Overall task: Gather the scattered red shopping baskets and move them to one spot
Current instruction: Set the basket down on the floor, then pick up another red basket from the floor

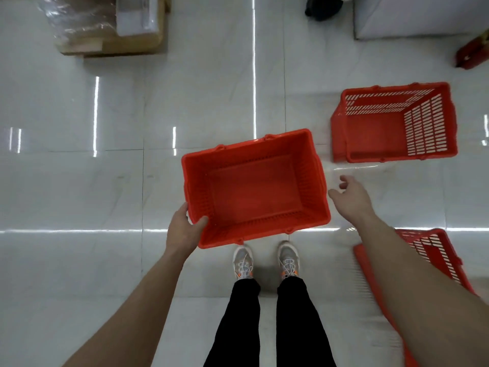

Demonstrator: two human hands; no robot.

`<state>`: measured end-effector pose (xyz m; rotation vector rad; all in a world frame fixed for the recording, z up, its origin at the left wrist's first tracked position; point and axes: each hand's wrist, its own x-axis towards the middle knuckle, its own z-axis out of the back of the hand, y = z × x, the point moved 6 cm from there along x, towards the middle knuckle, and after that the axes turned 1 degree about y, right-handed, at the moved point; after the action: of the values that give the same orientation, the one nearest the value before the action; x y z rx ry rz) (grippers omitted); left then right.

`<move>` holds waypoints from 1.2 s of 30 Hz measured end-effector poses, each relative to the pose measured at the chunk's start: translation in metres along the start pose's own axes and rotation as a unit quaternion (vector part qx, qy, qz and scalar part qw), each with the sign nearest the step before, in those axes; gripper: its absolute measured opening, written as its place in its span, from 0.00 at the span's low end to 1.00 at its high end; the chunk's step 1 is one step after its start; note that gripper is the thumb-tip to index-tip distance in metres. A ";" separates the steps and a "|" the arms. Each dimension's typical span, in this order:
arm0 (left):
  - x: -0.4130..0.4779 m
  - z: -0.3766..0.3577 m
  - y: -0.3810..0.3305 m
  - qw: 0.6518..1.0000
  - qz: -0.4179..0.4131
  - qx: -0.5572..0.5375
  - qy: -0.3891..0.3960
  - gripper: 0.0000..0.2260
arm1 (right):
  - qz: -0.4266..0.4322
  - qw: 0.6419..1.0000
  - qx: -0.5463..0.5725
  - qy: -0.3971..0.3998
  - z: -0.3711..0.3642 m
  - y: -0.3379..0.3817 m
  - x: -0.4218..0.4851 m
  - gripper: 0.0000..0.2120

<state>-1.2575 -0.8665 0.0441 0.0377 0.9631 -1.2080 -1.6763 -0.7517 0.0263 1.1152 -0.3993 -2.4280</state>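
Observation:
A red shopping basket (254, 189) hangs upright in front of me, above my feet. My left hand (182, 226) grips its near left corner, thumb over the rim. My right hand (349, 197) is free just right of that basket, fingers loosely spread, touching nothing. A second red basket (394, 123) lies on its side on the floor at the right, its opening facing me. A third red basket (428, 258) lies tipped at the lower right, partly hidden behind my right forearm.
The floor is glossy white tile (79, 181). A cardboard box wrapped in plastic (108, 25) stands at the far left. A white block (423, 17) and a dark object (322, 6) sit at the far right, with a red item (473, 51) at the right edge.

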 end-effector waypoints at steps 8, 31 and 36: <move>-0.104 -0.037 -0.150 0.941 -0.207 0.230 0.135 0.33 | -0.080 0.992 -0.087 -0.043 0.116 -0.062 -0.154 0.35; -0.716 -0.346 -0.210 0.510 -0.630 0.498 0.308 0.32 | -0.447 0.840 0.219 -0.216 0.172 -0.525 -0.719 0.42; -0.790 -0.382 -0.177 0.484 -0.639 0.503 0.324 0.32 | -0.471 0.808 0.257 -0.243 0.162 -0.590 -0.788 0.40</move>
<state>-1.6493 -0.1416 0.3937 0.9295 0.6234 -3.2590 -1.5013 0.1634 0.3827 0.9981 -0.8656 -3.6801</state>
